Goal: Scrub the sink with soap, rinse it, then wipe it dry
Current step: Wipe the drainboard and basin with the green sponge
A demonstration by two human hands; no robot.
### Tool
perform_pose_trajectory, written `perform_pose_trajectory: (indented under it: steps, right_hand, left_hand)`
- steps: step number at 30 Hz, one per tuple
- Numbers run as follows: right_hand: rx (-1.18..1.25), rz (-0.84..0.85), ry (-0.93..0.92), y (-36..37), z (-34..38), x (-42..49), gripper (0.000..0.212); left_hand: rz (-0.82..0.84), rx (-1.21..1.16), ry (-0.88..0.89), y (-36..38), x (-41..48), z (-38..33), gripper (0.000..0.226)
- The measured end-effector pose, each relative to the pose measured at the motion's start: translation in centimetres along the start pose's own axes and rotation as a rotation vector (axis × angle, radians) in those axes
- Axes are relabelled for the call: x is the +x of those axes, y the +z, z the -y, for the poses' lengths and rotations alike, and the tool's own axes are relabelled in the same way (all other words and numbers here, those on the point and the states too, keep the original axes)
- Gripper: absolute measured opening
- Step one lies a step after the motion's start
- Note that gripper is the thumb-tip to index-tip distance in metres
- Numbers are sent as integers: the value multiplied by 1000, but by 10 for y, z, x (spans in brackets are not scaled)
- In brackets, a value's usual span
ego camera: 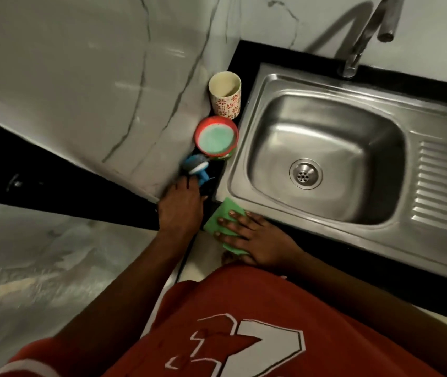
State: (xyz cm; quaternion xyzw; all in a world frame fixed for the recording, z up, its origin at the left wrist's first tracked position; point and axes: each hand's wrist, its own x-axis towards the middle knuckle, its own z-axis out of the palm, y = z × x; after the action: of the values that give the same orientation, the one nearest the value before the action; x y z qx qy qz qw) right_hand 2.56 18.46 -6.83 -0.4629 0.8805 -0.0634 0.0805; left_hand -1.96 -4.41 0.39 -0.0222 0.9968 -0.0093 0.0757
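Pale marbled wall panels meet a black worktop [247,55] into which a steel sink [263,170] is set, with the tap [364,36] at its back edge and a ribbed draining board [445,180] on its right.

Along the left edge of the worktop, between wall and sink, three things are lined up within easy reach. A flower-patterned cup [225,95] stands nearest the back. A red tub of green soap [216,136] sits in the middle, and a blue scrubbing brush [195,168] lies nearest the front.

The left hand [180,206] is stretched to the brush and its fingertips are at the handle. The picture is blurred there, so it cannot be told whether the handle is gripped. The right hand [255,240] lies flat on a green cloth [223,221] at the front left corner of the sink, fingers straight and spread. The cloth is probably being held in place, kept ready for the wiping.

No suds or water can be made out in the basin or round the drain [305,174], so scrubbing is judged not yet begun. The brush would first have to be loaded from the tub.

Large white figures are printed on the red shirt [244,336], but they are cut off and cannot be read. A green label low on the tub is too small to read.
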Motion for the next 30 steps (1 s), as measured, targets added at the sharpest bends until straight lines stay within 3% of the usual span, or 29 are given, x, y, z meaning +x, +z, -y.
perform_pose_trajectory:
  steps: [6,13,24,30]
  right_hand:
    - [19,-69,28,12,8,34,66]
    - [107,-53,145,4,24,82,62]
    - [218,-120,761,-7,23,85,75]
    - [361,-162,1007,-17,-17,28,57]
  left_hand:
    - [31,93,13,-3,8,1,25]
    - [9,84,-46,-24,0,3,19]
    - [9,48,-34,-27,-11,10,23]
    - [25,18,-25,-15,-8,9,26]
